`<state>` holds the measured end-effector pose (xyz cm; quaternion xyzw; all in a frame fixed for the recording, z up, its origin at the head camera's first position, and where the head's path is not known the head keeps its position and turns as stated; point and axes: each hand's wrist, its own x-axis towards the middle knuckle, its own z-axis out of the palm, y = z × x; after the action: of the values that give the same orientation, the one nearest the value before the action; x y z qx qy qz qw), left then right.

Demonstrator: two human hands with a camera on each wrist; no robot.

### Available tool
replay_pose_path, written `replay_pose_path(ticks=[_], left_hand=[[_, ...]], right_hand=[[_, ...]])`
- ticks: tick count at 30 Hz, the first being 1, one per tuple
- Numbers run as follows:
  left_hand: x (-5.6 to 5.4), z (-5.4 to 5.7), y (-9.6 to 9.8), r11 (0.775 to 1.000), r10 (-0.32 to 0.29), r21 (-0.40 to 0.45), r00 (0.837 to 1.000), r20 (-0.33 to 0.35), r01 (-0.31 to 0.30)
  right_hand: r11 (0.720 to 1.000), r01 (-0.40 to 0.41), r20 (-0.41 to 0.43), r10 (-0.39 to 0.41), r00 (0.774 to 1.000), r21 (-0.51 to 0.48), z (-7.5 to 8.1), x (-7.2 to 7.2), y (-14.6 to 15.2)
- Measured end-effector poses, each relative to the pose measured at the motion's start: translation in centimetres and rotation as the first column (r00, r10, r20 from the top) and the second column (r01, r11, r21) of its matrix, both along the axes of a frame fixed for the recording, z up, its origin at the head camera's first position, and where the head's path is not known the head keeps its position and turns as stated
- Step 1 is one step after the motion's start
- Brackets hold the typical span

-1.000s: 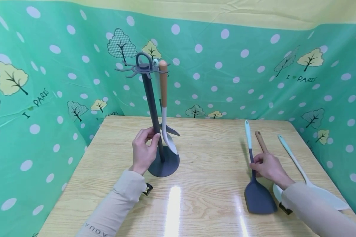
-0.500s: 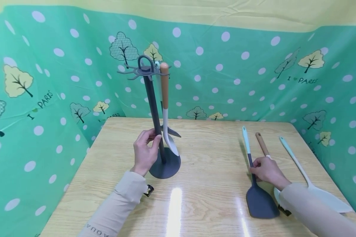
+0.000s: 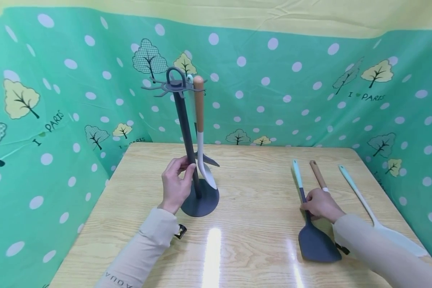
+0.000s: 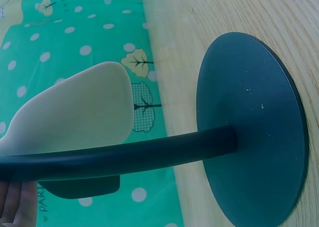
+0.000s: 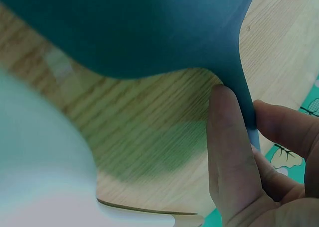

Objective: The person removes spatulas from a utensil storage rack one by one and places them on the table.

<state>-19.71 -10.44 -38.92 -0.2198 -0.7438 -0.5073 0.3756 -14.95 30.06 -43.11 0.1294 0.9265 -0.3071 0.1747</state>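
Observation:
My left hand [image 3: 176,184] grips the lower pole of a dark utensil stand [image 3: 186,124] with hooks on top and a round base. On it hang a white-headed utensil with a wooden handle [image 3: 199,108] and, partly hidden behind, a mint-handled one with a dark head [image 3: 209,161]. In the left wrist view, the white head [image 4: 84,107] lies beside the pole, with fingertips [image 4: 22,207] at the edge. At the right, my right hand [image 3: 322,204] pinches the neck of a dark spatula [image 3: 317,244] with a mint handle. Thumb and fingers straddle that neck in the right wrist view.
Right of the spatula lie a wooden-handled utensil [image 3: 318,175], mostly covered by my hand and sleeve, and a white turner [image 3: 358,197] with a mint handle. A polka-dot green cloth [image 3: 259,92] closes off the back and sides of the wooden table [image 3: 252,200].
The spatula's handle end has come lower and slightly left, while its blade has shifted a little right. My left hand keeps its hold on the stand. The head view has shifted slightly.

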Motion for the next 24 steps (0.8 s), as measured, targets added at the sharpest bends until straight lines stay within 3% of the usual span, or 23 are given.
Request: replay_pose_path(ticks=[6,24], left_hand=[[-1.2,-1.8,-0.6,1.0,-0.01,0.012,0.999,0.038,0.01],[-1.1,-1.8,-0.7,1.0,-0.009,-0.001,0.999,0.048,0.009]], right_hand=[[1.0,-0.011,0.033,0.01,0.999,0.022,-0.1,-0.7,0.0],[0.996,-0.056,0.045,0.054,0.998,0.066,-0.1,-1.1,-0.2]])
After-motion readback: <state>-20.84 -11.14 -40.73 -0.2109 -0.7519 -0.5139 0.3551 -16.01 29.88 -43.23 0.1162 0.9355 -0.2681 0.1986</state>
